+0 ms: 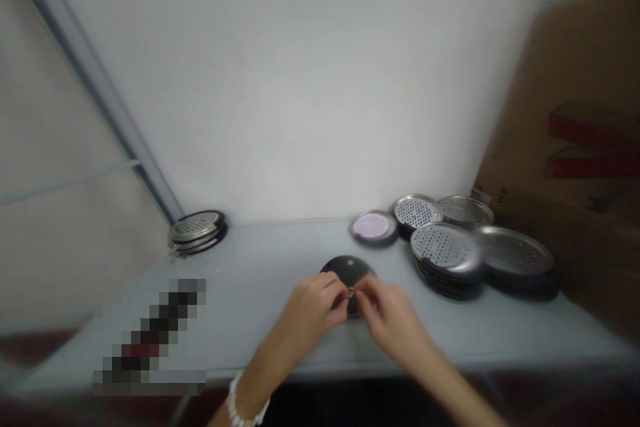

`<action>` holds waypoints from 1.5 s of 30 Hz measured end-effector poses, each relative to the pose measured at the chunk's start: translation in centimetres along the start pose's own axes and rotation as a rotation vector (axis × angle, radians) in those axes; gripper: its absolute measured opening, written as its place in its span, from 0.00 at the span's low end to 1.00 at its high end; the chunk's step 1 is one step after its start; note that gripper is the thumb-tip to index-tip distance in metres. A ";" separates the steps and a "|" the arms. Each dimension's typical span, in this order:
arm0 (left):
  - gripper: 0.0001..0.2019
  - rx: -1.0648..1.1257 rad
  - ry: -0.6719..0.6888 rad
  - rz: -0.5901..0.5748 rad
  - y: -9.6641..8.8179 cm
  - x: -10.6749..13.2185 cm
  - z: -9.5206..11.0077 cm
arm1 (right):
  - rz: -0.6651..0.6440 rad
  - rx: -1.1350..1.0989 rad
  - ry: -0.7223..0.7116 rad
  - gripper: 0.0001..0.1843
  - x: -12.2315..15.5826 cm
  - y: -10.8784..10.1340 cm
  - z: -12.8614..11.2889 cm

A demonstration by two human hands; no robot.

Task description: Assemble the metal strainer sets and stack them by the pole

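My left hand (320,297) and my right hand (390,310) meet at the front of the table, fingertips pinched together. Between them is a small shiny metal piece (351,292), too small and blurred to name exactly. Right under the fingers lies a black round disc (345,267), its near part largely covered by both hands. A pale spot shows near its far edge. A beaded white bracelet (245,407) circles my left wrist.
Stacks of round grater plates (445,247) with dark rims stand at the right. A pale-centred disc (373,227) lies beside them. Another stack (197,227) sits far left, and a blurred-out dark object (155,333) nearer. A cardboard box (575,213) borders the table's (250,267) right side.
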State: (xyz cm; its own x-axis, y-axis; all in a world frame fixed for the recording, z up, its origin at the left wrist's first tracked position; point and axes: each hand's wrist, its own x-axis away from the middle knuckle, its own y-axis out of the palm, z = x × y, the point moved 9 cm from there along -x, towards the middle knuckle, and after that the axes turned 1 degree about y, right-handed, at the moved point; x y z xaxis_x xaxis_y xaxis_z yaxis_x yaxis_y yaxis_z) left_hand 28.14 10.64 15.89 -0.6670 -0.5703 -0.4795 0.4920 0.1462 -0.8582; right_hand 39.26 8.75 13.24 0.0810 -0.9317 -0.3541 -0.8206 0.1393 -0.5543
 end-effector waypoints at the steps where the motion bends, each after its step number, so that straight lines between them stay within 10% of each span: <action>1: 0.08 -0.005 0.001 0.002 0.1 0.0 0.0 | 0.003 0.011 -0.004 0.11 0.0 0.0 0.0; 34: 0.07 -0.093 0.050 -0.006 1.1 0.1 0.2 | -0.016 0.057 -0.004 0.10 0.1 0.4 0.4; 45: 0.06 0.522 -0.184 0.009 -1.0 -0.4 -0.9 | 0.032 -0.314 0.017 0.13 -0.5 -0.9 0.1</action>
State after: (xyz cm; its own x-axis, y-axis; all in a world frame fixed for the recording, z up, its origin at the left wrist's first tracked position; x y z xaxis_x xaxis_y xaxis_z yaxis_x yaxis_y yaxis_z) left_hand 27.42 11.43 16.75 -0.5752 -0.7099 -0.4064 0.7409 -0.2415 -0.6266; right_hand 40.00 9.07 13.83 0.0452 -0.9344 -0.3532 -0.9574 0.0605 -0.2825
